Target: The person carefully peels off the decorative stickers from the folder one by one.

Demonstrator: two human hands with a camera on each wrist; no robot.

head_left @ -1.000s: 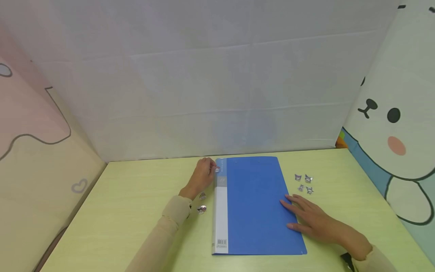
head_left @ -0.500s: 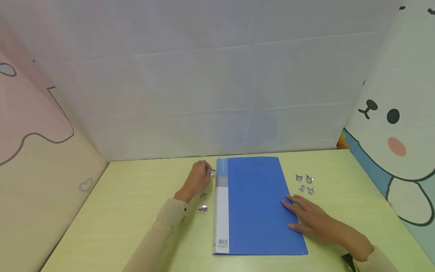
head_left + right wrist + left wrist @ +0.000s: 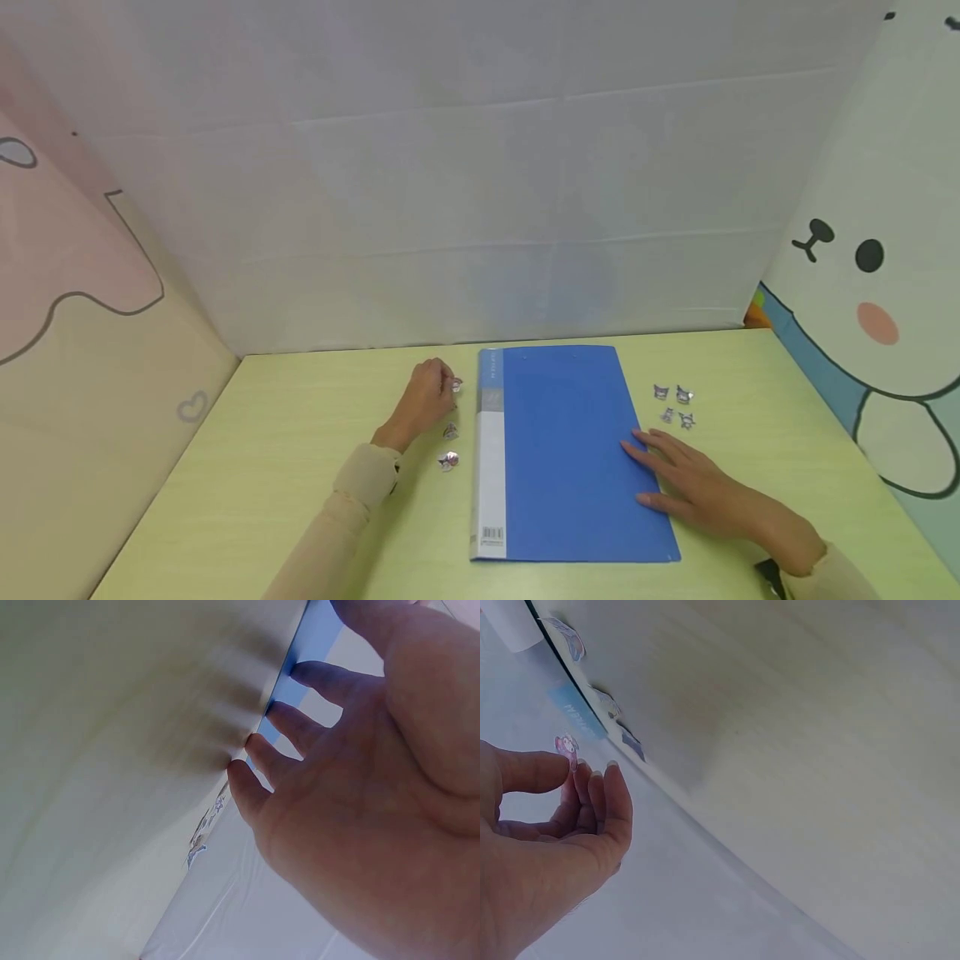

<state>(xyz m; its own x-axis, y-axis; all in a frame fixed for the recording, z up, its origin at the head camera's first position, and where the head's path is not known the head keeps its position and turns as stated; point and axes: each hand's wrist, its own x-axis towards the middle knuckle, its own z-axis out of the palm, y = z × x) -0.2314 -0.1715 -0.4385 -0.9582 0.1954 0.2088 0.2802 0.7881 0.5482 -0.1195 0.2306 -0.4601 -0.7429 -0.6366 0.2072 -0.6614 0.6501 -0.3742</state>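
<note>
My left hand (image 3: 422,402) is above the table, left of the folder's upper spine. Between thumb and fingertips it pinches a small cartoon sticker (image 3: 568,748), pinkish in the left wrist view. The blue folder (image 3: 570,450) lies closed, its white and light-blue spine strip on the left. Spread over the folder's lower right edge, my right hand (image 3: 697,492) rests with fingers extended and touching the cover and table. Below the left hand, a sticker (image 3: 451,431) and a shiny sticker (image 3: 448,461) lie beside the spine; the hand partly hides another spot there.
Several small purple-grey cartoon stickers (image 3: 684,394) lie grouped on the table to the right of the folder. The pale yellow table (image 3: 300,500) ends at a white sheet (image 3: 420,208) behind. Printed cloths (image 3: 847,350) hang at both sides.
My left hand has moved left and slightly toward me, carrying the sticker from the folder's upper spine to over the table beside it. The right hand and folder have stayed put.
</note>
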